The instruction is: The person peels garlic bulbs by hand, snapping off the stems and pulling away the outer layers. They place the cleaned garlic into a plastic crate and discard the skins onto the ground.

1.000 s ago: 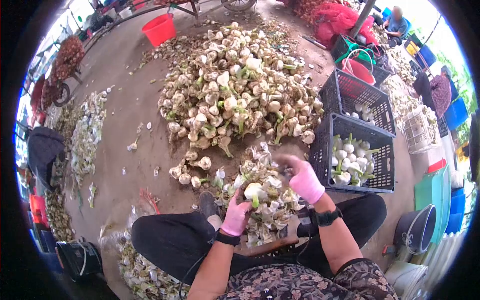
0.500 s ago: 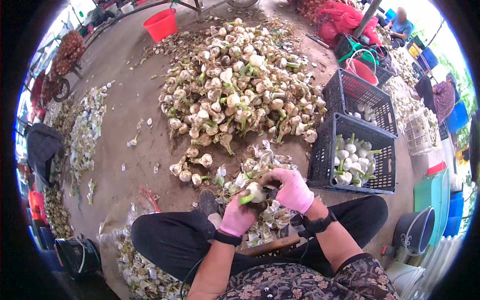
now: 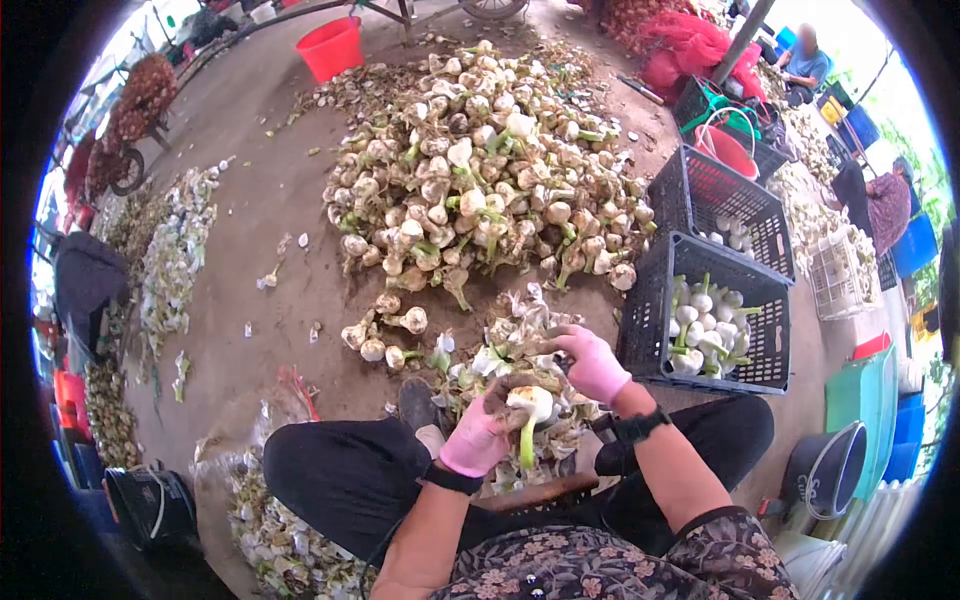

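A pale garlic bulb (image 3: 535, 402) with a green stem pointing down toward me is in my left hand (image 3: 479, 437), whose gloved fingers are closed round it. My right hand (image 3: 592, 365), in a pink glove with dirty fingertips, is raised just right of and above the bulb, apart from it. Its fingers are stretched out to the left, and I see nothing held in them. Beneath both hands lies a heap of peeled garlic skins (image 3: 500, 340). A few untrimmed garlic bulbs (image 3: 373, 350) lie on the ground ahead of my left hand.
A large pile of garlic (image 3: 480, 190) rises ahead. At right, a black crate (image 3: 640, 335) holds cleaned bulbs, with another crate (image 3: 680, 190) behind it. A red bucket (image 3: 332, 50) stands at the far left; a dark bucket (image 3: 825, 470) is near my right knee. Other people sit far right.
My right hand has lifted off the bulb and moved slightly up and right. In my left hand the bulb has turned, its green stem now pointing down and its surface whiter.
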The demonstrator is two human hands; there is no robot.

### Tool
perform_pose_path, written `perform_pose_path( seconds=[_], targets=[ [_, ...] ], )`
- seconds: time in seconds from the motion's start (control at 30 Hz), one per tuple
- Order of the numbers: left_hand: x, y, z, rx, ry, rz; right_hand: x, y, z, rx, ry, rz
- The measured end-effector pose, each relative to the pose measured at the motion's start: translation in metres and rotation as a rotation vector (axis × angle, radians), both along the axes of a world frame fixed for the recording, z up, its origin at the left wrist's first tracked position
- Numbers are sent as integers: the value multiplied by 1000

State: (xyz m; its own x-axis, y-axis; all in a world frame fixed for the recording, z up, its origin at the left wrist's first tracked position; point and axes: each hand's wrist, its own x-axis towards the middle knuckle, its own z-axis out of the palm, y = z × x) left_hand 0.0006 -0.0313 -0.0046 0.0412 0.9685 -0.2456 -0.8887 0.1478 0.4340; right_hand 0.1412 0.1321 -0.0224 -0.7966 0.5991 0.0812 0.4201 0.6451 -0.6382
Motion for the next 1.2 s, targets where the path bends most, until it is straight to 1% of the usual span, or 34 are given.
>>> perform_pose_path(
  seconds=[0.03, 0.07, 0.1, 0.13, 0.2, 0.23, 0.3, 0.33, 0.37, 0.4, 0.43, 0.47, 0.5, 0.53, 0.57, 0.63, 0.7, 0.73, 0.8, 0.87, 0.93, 0.97, 1.03, 1.07, 1.1, 1.13, 1.17, 1.2],
  targets=[
    [1, 0, -7, -68, -9, 32, 6, -4, 10, -119, 53, -50],
    [1, 2, -8, -69, -12, 27, 10, -7, 23, -234, 107, -104],
    [1, 5, -9, -64, 49, 42, 14, -10, 37, -478, 176, -96],
    [2, 7, -10, -59, 110, 57, 16, -15, 53, -477, 176, -102],
    [5, 8, -12, -79, 141, 86, 16, -28, 81, -374, 67, -29],
    [6, 10, -9, -78, 179, 85, 14, -29, 82, -267, 113, 56],
    [9, 12, -2, -71, 258, 96, 12, -34, 85, -197, 73, 49],
    [8, 12, -5, -72, 257, 96, 12, -35, 83, -144, 71, 48],
    [6, 10, -9, -85, 324, 98, 11, -35, 84, -146, 70, 53],
    [5, 8, -11, -101, 392, 100, 11, -36, 88, -104, -13, 87],
    [4, 6, -11, -107, 392, 103, 10, -37, 89, -61, -95, 120],
    [4, 5, -11, -127, 421, 84, 10, -37, 88, -64, -96, 123],
    [5, 5, -11, -146, 449, 62, 10, -38, 88, -19, -163, 166],
    [5, 4, -12, -147, 448, 62, 10, -38, 88, 28, -231, 209],
    [6, 4, -12, -143, 419, 63, 9, -38, 90, 28, -233, 209],
    [7, 4, -13, -140, 389, 67, 5, -38, 97, 71, -379, 260],
    [8, 4, -14, -148, 321, 73, 2, -39, 97, 78, -410, 270],
    [9, 4, -15, -148, 321, 72, 2, -39, 97, 84, -439, 278],
    [9, 2, -19, -180, 371, 7, 1, -40, 96, 96, -429, 273],
    [7, 2, -19, -165, 369, -29, 2, -39, 94, 107, -416, 270],
    [5, 3, -15, -151, 363, -64, 5, -34, 93, 2, -320, 235],
    [3, 4, -9, -142, 342, -92, 6, -30, 89, 1, -319, 233],
    [4, 6, -9, -133, 322, -124, 7, -20, 72, -224, -136, 33],
    [5, 7, -15, -61, 309, -102, 6, -14, 54, -113, -138, -87],
    [6, 9, -18, 12, 298, -79, 7, -6, 36, -90, -209, -166],
    [5, 10, -16, 14, 304, -83, 9, 1, 25, -67, -279, -245],
    [4, 10, -14, 18, 331, -61, 14, 2, 24, -70, -273, -245],
    [3, 9, -12, 17, 355, -34, 19, 2, 22, 21, -281, -217]
  ],
)
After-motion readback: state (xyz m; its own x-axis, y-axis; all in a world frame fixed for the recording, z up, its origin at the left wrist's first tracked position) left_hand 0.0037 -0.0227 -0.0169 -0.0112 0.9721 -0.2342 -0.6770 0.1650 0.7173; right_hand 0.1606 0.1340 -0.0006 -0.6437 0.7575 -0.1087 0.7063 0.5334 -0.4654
